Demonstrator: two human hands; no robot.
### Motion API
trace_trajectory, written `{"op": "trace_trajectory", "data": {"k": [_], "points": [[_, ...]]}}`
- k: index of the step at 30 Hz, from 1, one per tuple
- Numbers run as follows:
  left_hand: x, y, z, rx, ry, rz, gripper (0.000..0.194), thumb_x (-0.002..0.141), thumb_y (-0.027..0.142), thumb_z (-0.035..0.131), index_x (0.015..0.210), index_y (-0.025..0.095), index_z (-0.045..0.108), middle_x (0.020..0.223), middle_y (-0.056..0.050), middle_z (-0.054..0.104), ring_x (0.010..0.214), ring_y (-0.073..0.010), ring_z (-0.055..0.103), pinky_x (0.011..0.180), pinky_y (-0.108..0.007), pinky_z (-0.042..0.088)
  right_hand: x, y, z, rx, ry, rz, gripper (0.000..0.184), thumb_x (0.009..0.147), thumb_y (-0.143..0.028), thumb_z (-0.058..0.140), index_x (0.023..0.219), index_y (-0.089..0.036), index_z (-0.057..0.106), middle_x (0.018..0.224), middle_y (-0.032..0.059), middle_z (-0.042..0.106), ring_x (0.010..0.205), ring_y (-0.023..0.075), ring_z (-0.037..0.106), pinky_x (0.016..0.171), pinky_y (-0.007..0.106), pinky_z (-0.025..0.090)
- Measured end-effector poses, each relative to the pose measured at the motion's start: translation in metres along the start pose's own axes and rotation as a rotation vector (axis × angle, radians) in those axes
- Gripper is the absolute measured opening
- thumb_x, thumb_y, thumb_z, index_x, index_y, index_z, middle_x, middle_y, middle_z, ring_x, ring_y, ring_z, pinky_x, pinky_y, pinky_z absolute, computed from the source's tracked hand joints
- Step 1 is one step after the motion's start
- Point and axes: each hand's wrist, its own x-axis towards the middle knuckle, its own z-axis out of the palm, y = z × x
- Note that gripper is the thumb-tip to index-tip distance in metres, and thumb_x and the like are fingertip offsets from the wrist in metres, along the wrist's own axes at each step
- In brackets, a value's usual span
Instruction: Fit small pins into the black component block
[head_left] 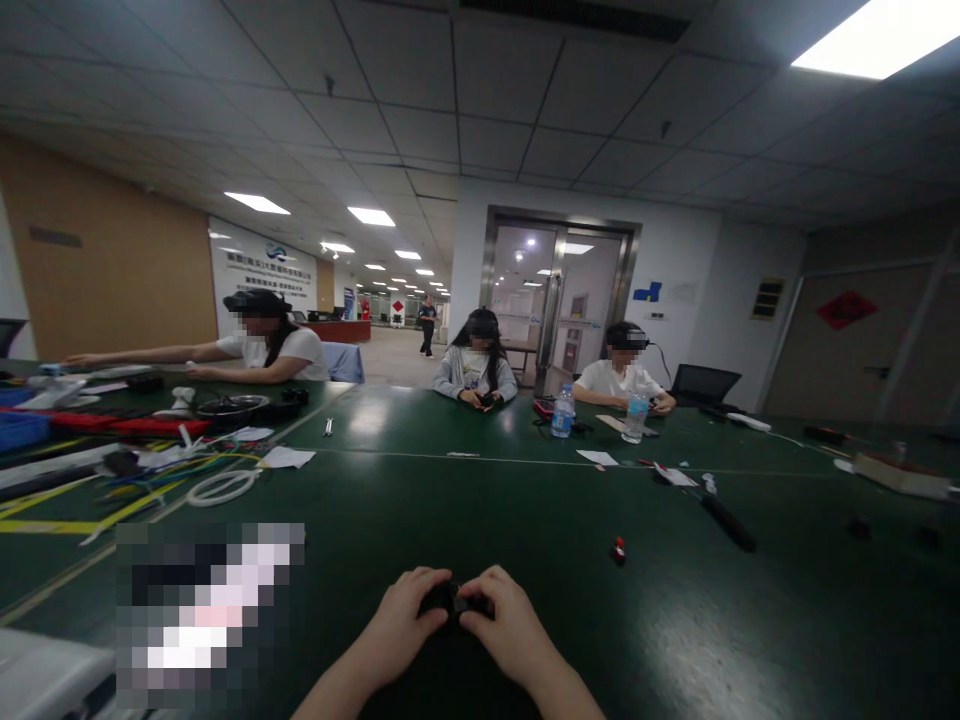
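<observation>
Low in the middle of the head view, my left hand (403,622) and my right hand (504,625) meet around a small black object (454,601). Fingers and thumbs of both hands are closed on it, one from each side. Its kind is hard to make out, since my fingertips cover most of it and it is dark against the dark green table (360,540). A small red and dark item (618,550) lies on the table to the right of my right hand.
A pixelated patch (217,610) covers something at left. Cables (221,487), yellow strips and tools crowd the far left. Two water bottles (562,412), papers (598,458) and a black bar (727,522) lie ahead and right. Three people sit across the table; another stands farther back.
</observation>
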Motion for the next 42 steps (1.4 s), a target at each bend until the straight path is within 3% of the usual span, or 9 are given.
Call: {"op": "trace_trajectory", "data": {"k": [5,10,19,23,27,36,42], "points": [[-0.001,0.001,0.0,0.001,0.009,-0.006,0.044,0.071,0.023,0.051,0.115,0.019,0.055,0.116,-0.006,0.055,0.11,-0.023,0.047,0.097,-0.035,0.032,-0.001,-0.002,-0.005,0.044,0.011,0.016,0.032,0.066,-0.019,0.06,0.096,-0.029,0.063,0.094,-0.0004,0.054,0.083,0.0167,0.052,0.073,0.029,0.042],[-0.001,0.001,-0.001,-0.033,-0.004,0.001,0.043,0.072,0.025,0.052,0.115,0.021,0.055,0.116,-0.005,0.055,0.109,-0.0229,0.047,0.096,-0.035,0.033,-0.001,-0.004,-0.007,0.068,-0.024,0.014,0.022,0.072,-0.026,0.057,0.091,-0.029,0.066,0.093,0.0003,0.055,0.083,0.0166,0.053,0.073,0.03,0.042],[0.0,0.003,-0.001,0.005,-0.007,0.02,0.045,0.071,0.022,0.051,0.116,0.022,0.053,0.117,-0.005,0.055,0.109,-0.0223,0.047,0.095,-0.034,0.033,0.001,-0.003,-0.002,0.019,0.006,0.021,0.022,0.07,-0.025,0.057,0.09,-0.029,0.067,0.092,0.0007,0.054,0.082,0.0165,0.054,0.072,0.029,0.042],[0.001,0.003,0.0,0.052,-0.003,0.022,0.044,0.071,0.02,0.049,0.115,0.02,0.054,0.118,-0.006,0.055,0.11,-0.0223,0.046,0.096,-0.034,0.031,0.003,0.004,0.001,0.035,0.054,-0.038,0.038,0.064,-0.021,0.062,0.102,-0.028,0.062,0.103,0.0017,0.054,0.094,0.0187,0.053,0.082,0.03,0.04],[0.001,0.002,0.001,0.076,-0.007,0.032,0.045,0.072,0.02,0.048,0.116,0.021,0.053,0.121,-0.006,0.053,0.111,-0.0217,0.045,0.097,-0.033,0.031,0.002,0.006,0.0,0.042,0.046,0.011,0.053,0.061,-0.02,0.064,0.113,-0.026,0.055,0.112,0.0023,0.055,0.106,0.0207,0.049,0.093,0.032,0.034],[-0.003,0.002,-0.001,0.025,0.009,-0.004,0.056,0.072,0.025,0.052,0.126,0.017,0.043,0.121,-0.008,0.051,0.113,-0.023,0.043,0.098,-0.034,0.031,0.001,0.006,0.0,0.069,0.026,0.088,0.051,0.063,-0.019,0.062,0.113,-0.028,0.055,0.111,0.001,0.056,0.106,0.0213,0.05,0.09,0.034,0.038],[-0.002,-0.001,-0.001,-0.014,0.035,-0.036,0.054,0.068,0.028,0.058,0.12,0.016,0.05,0.126,-0.009,0.046,0.118,-0.0249,0.038,0.101,-0.035,0.027,0.003,0.012,0.002,0.092,0.034,0.064,0.047,0.063,-0.022,0.063,0.109,-0.029,0.057,0.108,0.0007,0.058,0.104,0.0227,0.051,0.087,0.036,0.039]]}}
